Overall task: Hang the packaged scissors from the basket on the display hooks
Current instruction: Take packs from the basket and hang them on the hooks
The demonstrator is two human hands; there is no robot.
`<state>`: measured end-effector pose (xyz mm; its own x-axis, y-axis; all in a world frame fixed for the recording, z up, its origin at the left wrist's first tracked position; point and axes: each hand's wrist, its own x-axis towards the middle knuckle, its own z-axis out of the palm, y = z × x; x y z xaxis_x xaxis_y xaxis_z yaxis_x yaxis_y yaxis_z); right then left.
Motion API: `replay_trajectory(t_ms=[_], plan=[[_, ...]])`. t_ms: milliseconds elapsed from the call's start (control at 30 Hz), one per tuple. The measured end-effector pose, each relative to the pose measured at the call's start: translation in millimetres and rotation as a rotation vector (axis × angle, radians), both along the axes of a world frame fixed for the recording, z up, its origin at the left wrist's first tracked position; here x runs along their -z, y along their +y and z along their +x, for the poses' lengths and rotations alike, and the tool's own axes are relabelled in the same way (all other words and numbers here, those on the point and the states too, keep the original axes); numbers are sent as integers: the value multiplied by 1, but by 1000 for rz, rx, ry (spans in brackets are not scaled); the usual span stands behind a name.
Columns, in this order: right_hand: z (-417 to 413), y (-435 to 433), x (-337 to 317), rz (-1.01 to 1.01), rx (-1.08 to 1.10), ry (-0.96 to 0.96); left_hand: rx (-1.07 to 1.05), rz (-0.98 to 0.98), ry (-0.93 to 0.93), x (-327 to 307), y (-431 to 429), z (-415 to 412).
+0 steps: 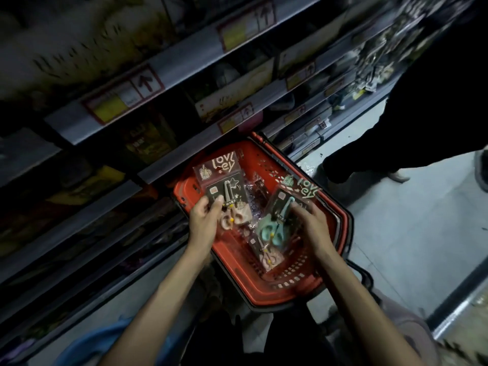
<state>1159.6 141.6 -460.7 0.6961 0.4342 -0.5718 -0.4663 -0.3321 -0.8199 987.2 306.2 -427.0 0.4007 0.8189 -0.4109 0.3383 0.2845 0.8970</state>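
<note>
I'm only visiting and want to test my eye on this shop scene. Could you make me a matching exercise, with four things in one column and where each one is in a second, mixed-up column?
Things:
1. pink scissors pack
2. teal scissors pack
3. third scissors pack
4. red basket

Places:
a. gripped by the right hand
b. on the floor beside the shelves
c. gripped by the left hand
d. lying loose on the basket's bottom

Pairs: 1-c, 2-a, 3-d, 4-b.
</note>
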Motion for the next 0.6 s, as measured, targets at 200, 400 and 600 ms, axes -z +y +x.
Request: replay_trajectory(t_ms=[200,400,600], plan=[[9,-17,-68,106,-85,-49,-78,16,-102,-56,-21,4],[6,-38,-135,173,-67,-420,4,59,-195,-96,-40,12],[-16,-80,-173,187,93,-545,244,103,-272,-121,-59,23]])
